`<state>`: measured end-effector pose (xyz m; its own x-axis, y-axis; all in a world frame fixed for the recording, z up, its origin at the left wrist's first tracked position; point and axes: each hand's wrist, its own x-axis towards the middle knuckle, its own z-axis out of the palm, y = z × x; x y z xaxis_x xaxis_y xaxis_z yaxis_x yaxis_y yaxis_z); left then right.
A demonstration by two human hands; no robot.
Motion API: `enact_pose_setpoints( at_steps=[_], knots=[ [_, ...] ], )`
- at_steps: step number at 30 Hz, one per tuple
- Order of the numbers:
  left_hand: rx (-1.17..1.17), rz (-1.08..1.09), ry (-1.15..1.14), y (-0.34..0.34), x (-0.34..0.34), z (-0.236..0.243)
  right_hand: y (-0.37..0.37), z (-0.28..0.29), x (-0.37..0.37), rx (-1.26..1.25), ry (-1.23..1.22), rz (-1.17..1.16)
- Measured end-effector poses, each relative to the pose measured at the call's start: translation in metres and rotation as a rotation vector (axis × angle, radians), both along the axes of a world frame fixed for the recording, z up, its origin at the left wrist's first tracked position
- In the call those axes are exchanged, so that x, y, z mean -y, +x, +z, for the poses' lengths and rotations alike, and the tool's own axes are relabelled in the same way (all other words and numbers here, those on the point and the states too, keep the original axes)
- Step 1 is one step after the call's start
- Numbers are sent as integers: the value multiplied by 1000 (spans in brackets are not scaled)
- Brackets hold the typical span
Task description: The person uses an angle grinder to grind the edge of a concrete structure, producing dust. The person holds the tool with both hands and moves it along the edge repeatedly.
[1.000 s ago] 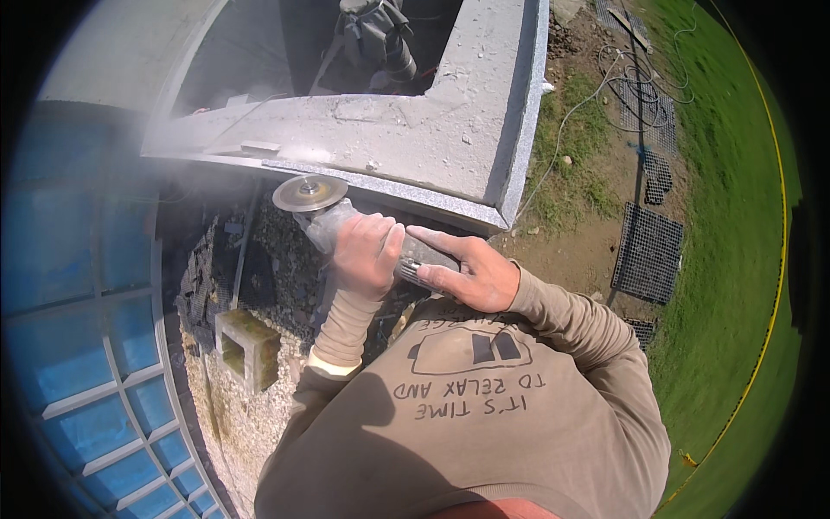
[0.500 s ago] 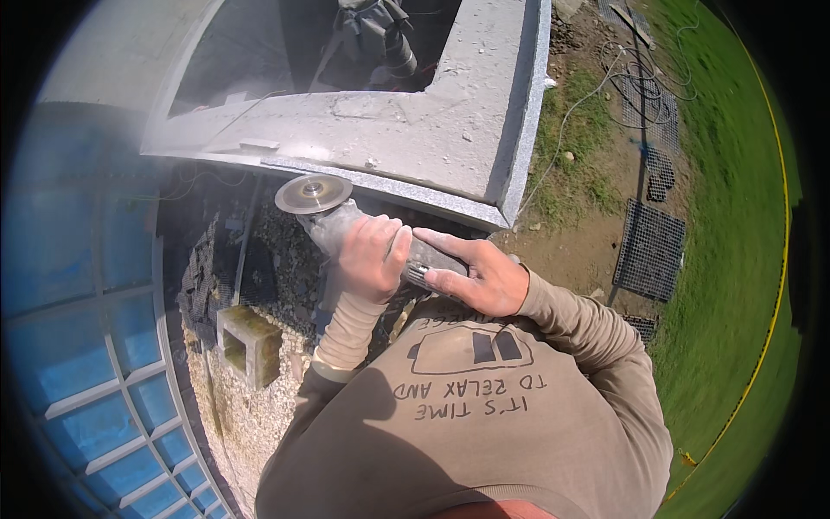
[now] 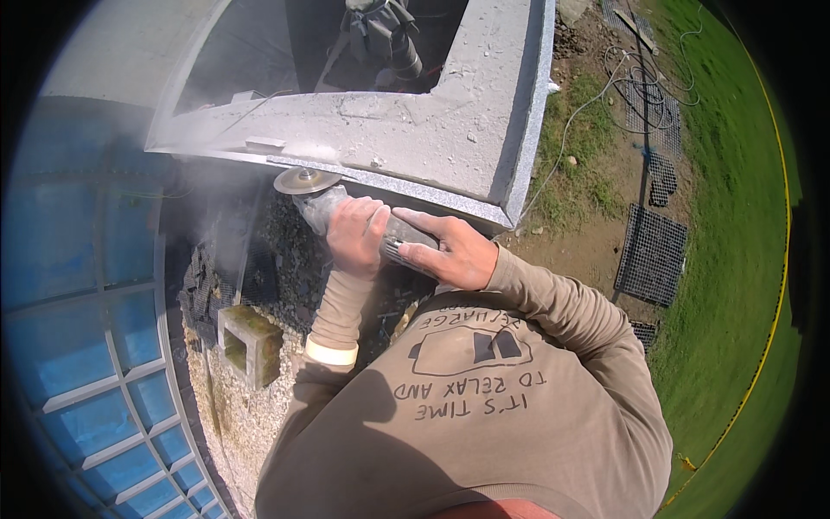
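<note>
My left hand [image 3: 353,232] is wrapped round the front of a dust-covered grey angle grinder [image 3: 317,205], and my right hand [image 3: 458,253] grips its body farther back. The grinder's round metal disc [image 3: 296,182] lies at the speckled stone edging [image 3: 389,184] along the front of a pale concrete ledge [image 3: 372,117]; whether it touches the edging I cannot tell. A small pale strip [image 3: 264,144] rests on the ledge above the disc. White dust hangs left of and below the disc.
A dark opening behind the ledge holds a grey wrapped tubular object [image 3: 372,26]. Left are blue grid panels [image 3: 78,346], a hollow block [image 3: 264,355] on gravel and dark mesh. Right are grid mats [image 3: 648,255], cables, dirt, grass [image 3: 726,259] and yellow tape.
Both hands and the grinder have shifted left and up, bringing the disc closer to the edging. The dust below and left of it looks thicker.
</note>
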<state>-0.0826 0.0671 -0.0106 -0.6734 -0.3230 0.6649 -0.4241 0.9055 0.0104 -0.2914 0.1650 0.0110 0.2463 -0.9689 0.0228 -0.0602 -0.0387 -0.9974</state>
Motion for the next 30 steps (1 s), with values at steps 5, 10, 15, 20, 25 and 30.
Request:
enact_pose_setpoints(
  at_steps=[5,10,15,20,25,30],
  knots=[
    [2,-6,11,-2,-3,4,-2,6,-5,52,57,-20],
    [41,-22,10,-10,-28,17,-22,30,-32,47,204,70],
    [62,-13,26,-23,-52,26,-32,37,-52,-2,210,64],
    [60,-11,13,-24,-53,26,-32,34,-55,49,167,49],
    [37,-16,1,-19,-43,21,-28,32,-45,56,195,63],
    [25,-19,24,-11,-32,15,-12,27,-30,65,33,-20]
  ],
)
